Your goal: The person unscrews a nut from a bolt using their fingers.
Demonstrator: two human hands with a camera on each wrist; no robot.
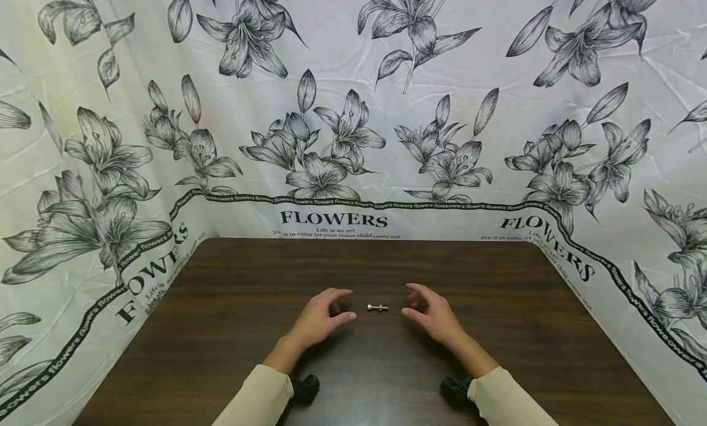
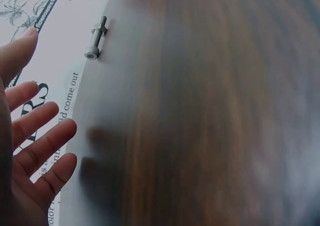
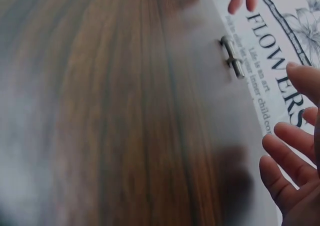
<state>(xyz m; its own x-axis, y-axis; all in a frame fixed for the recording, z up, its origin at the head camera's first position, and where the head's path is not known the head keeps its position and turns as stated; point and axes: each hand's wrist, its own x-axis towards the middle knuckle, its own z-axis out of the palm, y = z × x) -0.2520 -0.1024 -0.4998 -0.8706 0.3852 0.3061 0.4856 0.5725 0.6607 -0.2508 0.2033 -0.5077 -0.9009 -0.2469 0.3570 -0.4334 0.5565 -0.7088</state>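
A small metal bolt (image 1: 378,307) with a nut on its shank lies on the dark wooden table, its head toward the left. To its left, my left hand (image 1: 323,315) hovers with loosely bent fingers, apart from the bolt and holding nothing. On the other side my right hand (image 1: 433,312) mirrors it, also holding nothing. From the left wrist, the bolt (image 2: 96,38) shows a socket in its round head, and relaxed fingers (image 2: 45,151) spread nearby. The right wrist view has the nut (image 3: 232,60) partway along the shank.
The brown wood-grain table (image 1: 248,272) extends around both hands. White cloth (image 1: 342,58) printed with black flowers and lettering hangs behind and along the sides. Black bands (image 1: 305,389) sit at the wrists beside light sleeves (image 1: 259,392).
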